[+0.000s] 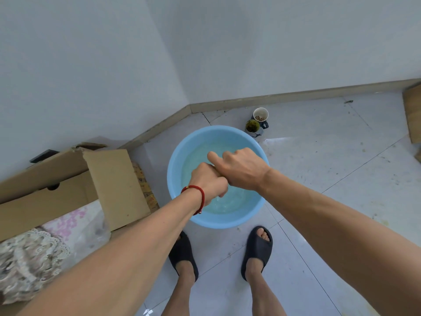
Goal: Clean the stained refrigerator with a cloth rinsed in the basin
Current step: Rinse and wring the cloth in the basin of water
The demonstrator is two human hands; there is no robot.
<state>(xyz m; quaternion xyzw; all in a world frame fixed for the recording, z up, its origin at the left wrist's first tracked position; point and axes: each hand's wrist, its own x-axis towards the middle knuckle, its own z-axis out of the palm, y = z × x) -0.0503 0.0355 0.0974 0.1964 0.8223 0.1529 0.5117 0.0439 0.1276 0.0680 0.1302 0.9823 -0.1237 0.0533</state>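
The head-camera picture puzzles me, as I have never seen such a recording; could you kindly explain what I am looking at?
There is no machine here: a person wears a wide-angle camera on the head, looking down at their own two bare arms. Both hands meet above a round light-blue plastic basin of water standing on the pale tiled floor. The left hand, with a red cord bracelet at its wrist, and the right hand are curled tight together, as if wringing something; the cloth itself is hidden inside them, so I cannot confirm it. Beyond the basin stand two small cups; an open brown cardboard box lies to the left. Below are the person's feet in black slide sandals. No refrigerator shows.
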